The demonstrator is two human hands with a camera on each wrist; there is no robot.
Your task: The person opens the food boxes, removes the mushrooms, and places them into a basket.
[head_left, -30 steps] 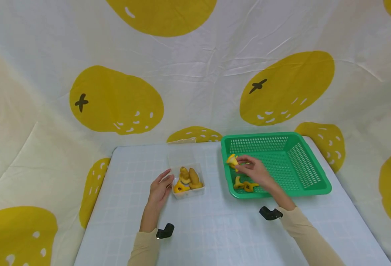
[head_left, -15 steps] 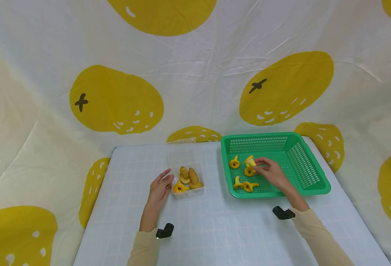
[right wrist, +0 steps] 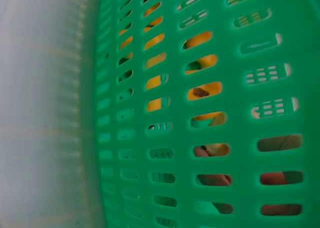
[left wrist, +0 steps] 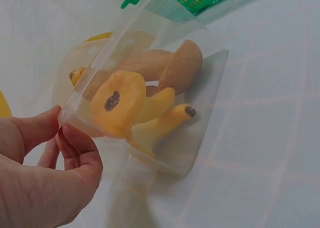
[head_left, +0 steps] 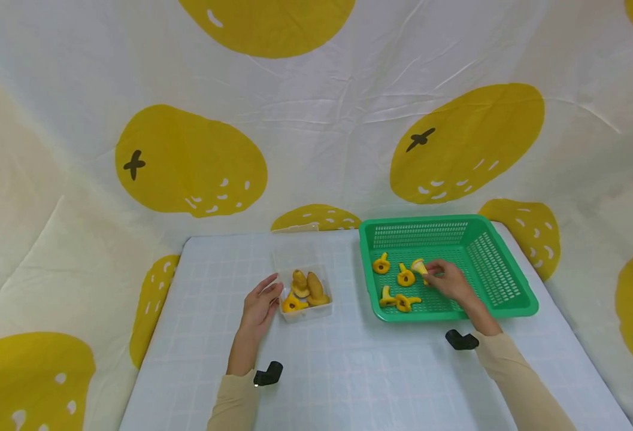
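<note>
My left hand (head_left: 260, 303) pinches the left rim of a clear plastic box (head_left: 316, 313), thumb and fingertips at its edge in the left wrist view. Inside the box lie a yellow mushroom (left wrist: 120, 103) and brownish mushrooms (head_left: 314, 287). Over the green basket (head_left: 502, 311), my right hand (head_left: 450, 282) holds a pale yellow chanterelle-like mushroom (head_left: 419, 267) between thumb and fingers, low over the basket floor. Several more yellow mushrooms (head_left: 405, 276) lie in the left part of the basket. The right wrist view shows mainly the slotted basket wall (right wrist: 180, 133), which mostly hides the right hand.
The box's transparent lid (head_left: 296, 250) stands open behind it. Both containers are on a table with a pale checked cloth (head_left: 348, 371). A white curtain with yellow fruit prints (head_left: 189, 161) hangs close behind the table.
My right hand has moved right across the basket with the mushroom and lowered it slightly, uncovering mushrooms on the basket floor. The left hand and the box have stayed in place.
</note>
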